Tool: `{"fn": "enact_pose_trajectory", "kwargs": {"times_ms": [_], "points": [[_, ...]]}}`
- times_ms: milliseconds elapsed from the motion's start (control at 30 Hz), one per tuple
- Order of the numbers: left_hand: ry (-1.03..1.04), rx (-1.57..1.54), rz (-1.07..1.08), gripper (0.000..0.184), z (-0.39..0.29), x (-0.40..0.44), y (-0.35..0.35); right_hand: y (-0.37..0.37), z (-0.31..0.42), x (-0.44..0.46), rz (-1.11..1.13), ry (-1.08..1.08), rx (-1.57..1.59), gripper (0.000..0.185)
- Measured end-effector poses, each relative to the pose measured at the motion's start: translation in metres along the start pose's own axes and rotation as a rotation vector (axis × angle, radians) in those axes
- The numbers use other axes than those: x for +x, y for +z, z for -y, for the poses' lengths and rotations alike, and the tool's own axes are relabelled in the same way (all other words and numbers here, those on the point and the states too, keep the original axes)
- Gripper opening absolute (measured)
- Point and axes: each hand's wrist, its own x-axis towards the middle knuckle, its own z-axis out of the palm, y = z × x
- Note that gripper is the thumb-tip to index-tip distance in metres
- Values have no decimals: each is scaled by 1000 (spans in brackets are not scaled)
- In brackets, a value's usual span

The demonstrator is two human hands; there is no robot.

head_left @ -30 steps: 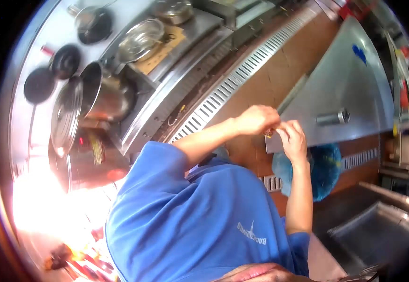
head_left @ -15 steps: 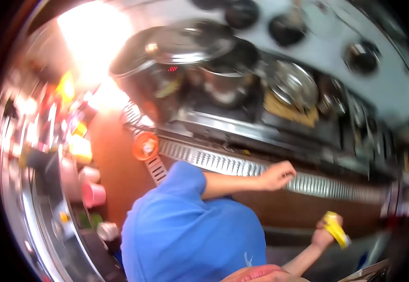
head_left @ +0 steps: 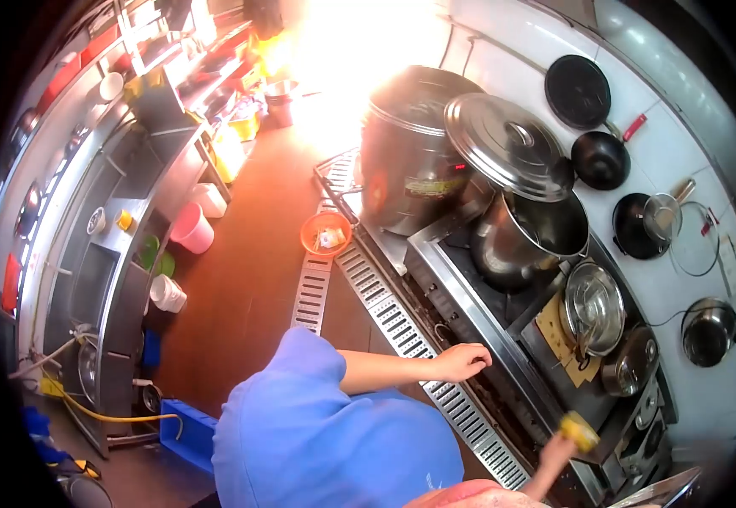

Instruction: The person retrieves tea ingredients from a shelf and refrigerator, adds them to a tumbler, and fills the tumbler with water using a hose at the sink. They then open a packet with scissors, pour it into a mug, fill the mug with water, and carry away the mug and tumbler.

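Note:
My left hand [head_left: 463,362] is closed, its fingers curled inward, beside the front edge of the steel stove [head_left: 503,356]; what it holds, if anything, is hidden. Lower right, my right hand [head_left: 561,447] is wrapped round a yellow packet [head_left: 580,431], slightly blurred, near the stove's front. On the stove stand a large open pot [head_left: 516,245] with a lid [head_left: 507,146] tilted against it, a steel bowl [head_left: 595,308] on brown cardboard [head_left: 561,339], and a lidded pan [head_left: 630,366].
A tall steel pot [head_left: 410,161] stands beyond the stove. An orange basket [head_left: 326,234] sits by the floor grating [head_left: 385,305]. Pans hang on the right wall. At left are a steel counter [head_left: 122,233], a pink bucket [head_left: 192,229] and a blue crate [head_left: 188,436].
My view and body have turned from a steel table to the stove. My hands, together a second ago, are apart. The yellow packet in my right hand has come near the stove.

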Motion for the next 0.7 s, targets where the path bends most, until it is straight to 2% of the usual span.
{"fn": "enact_pose_trajectory", "kwargs": {"times_ms": [33, 67, 133, 167, 200, 233, 333, 400, 433, 467, 533, 600, 633, 667, 700], "points": [[24, -8, -12, 13, 0, 1, 0, 19, -33, -9, 222, 83, -86, 7], [50, -18, -40, 14, 1, 5, -1, 25, -59, -14, 273, 56, -147, 9], [140, 31, -82, 14, 16, 12, 1, 18, -63, -4, 163, -23, -83, 13], [110, 22, -90, 14, 10, 13, -1, 9, -57, 6, 86, 8, 192, 11], [87, 7, -67, 14, 8, 16, 0, -23, 35, 18, 105, 517, 687, 7], [66, -11, -31, 14, 3, 21, -2, -32, 72, 24, -55, 392, 929, 6], [69, 8, 10, 14, 8, 39, 1, -53, 90, 43, 182, -187, 1564, 15], [60, -48, 31, 13, 11, 49, 0, -21, 51, 41, 96, 388, 1405, 14], [50, -71, 27, 13, 9, 53, -2, 16, 4, 37, 189, 80, 634, 11], [171, -4, -27, 12, 26, 60, 4, 47, -36, 22, 278, -187, -156, 9], [90, -17, 7, 12, 21, 65, -2, 68, -60, -8, 381, 205, -335, 8], [-6, -21, 88, 15, 15, 70, -3, 76, -57, -19, 330, 279, -354, 9], [77, 37, 119, 20, 17, 72, 3, 76, -57, -21, 375, 341, -319, 10], [167, 93, 150, 25, 17, 76, 10, 80, -49, -18, 380, 249, -191, 10], [165, 140, 282, 41, 15, 81, 17, 83, -40, -13, 424, 238, -134, 10]]}}
